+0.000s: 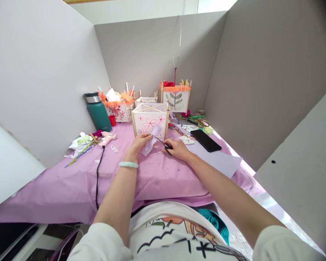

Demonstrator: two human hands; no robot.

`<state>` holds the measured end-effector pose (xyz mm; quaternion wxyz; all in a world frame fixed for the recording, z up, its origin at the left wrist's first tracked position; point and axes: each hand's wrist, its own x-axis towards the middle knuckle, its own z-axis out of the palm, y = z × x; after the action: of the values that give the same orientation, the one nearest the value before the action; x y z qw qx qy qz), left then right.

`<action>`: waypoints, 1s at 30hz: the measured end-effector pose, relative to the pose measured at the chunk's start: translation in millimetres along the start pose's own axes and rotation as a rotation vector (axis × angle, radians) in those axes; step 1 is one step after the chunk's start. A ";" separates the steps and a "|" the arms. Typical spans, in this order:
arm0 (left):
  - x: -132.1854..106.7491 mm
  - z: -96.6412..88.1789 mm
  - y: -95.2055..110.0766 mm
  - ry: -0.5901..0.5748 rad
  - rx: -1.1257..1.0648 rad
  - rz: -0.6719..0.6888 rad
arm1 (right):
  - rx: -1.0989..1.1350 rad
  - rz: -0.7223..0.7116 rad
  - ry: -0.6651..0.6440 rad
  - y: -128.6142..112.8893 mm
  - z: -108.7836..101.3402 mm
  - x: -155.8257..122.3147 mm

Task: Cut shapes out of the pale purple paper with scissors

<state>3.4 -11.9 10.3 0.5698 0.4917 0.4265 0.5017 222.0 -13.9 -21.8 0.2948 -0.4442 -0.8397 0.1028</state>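
My left hand (140,142) pinches a strip of pale lilac paper (149,146) over the middle of the table. From the right, my right hand (178,148) is closed around the black handles of a pair of scissors (167,146). Their blades point left, at the paper's edge; whether they touch it I cannot tell. Just behind both hands stands a square lantern (150,121) with white sides, pink painted flowers and wooden corner sticks. Its lower front is partly hidden by the paper and my left hand.
A green bottle (98,113) and a pink glue gun (108,138) with a black cord are at left. Behind stand a lantern with orange fringe (116,111) and one with a painted plant (176,99). A black phone (206,140) lies on paper at right. Grey panels enclose the table.
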 end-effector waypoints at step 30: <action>-0.4 -0.3 -2.2 -0.036 0.072 -0.022 | 0.021 -0.003 -0.013 -2.6 -1.4 -0.9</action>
<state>3.4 -12.3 8.1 0.5649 0.5160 0.4394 0.4707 221.4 -16.3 -19.9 0.2941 -0.4391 -0.8412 0.1140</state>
